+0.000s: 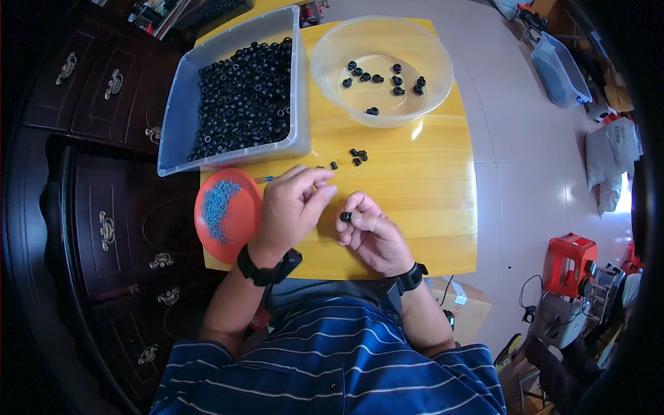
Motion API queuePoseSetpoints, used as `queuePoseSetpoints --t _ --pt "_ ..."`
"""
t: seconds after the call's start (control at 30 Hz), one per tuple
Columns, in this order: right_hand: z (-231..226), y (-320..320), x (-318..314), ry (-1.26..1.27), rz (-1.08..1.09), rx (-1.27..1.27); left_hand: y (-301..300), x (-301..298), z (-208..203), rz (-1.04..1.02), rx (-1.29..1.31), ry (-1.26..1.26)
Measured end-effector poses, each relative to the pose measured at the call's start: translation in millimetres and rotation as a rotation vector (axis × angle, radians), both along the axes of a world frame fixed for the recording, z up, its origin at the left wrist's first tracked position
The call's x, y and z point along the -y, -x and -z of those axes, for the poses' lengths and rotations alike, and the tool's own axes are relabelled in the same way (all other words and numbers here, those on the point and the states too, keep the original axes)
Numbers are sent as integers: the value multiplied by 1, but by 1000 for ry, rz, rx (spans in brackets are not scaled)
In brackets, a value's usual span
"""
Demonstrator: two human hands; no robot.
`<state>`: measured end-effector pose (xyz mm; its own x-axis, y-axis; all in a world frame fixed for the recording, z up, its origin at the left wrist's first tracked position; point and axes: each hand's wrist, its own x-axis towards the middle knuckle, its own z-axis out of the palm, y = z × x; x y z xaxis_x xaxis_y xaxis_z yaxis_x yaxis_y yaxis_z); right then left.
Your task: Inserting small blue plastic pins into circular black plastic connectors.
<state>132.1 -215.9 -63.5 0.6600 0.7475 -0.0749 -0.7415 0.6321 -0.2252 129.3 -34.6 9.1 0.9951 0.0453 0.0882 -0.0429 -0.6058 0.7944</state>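
Note:
My right hand (373, 235) pinches a small black ring-shaped part (346, 216) between thumb and fingers, above the near half of the yellow table. My left hand (294, 207) hovers just to its left; thumb and forefinger stand apart and nothing shows between them. Beyond the hands lie several small black cylindrical pieces (357, 153), with another black piece (333, 165) closer to my left fingers. A thin item with a blue section (269, 179) shows behind my left hand, partly hidden. Beside my left wrist sits a red-orange plate (252, 200) holding a heap of small blue-grey pins or screws (220, 207).
A translucent bin (301, 83) full of black ring-like parts (242, 97) stands at the far left of the table (429, 200). A clear round tub (443, 90) with several black assembled pieces is at the far right. Dark drawers (104, 228) flank the left; a red stool (570, 263) stands right.

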Motion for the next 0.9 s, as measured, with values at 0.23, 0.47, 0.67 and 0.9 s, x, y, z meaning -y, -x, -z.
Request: queuePoseSetpoints --t 0.23,0.47,0.67,0.9 --pt "-5 2 -5 169 54 53 -32 -1 35 23 157 -458" --pt "-4 -4 -4 253 33 140 -44 -7 41 85 142 -527" --pt "-1 4 -4 266 -25 158 -22 -5 25 85 227 -345" --pt "-2 4 -5 255 -25 234 41 -5 -4 -32 94 12"
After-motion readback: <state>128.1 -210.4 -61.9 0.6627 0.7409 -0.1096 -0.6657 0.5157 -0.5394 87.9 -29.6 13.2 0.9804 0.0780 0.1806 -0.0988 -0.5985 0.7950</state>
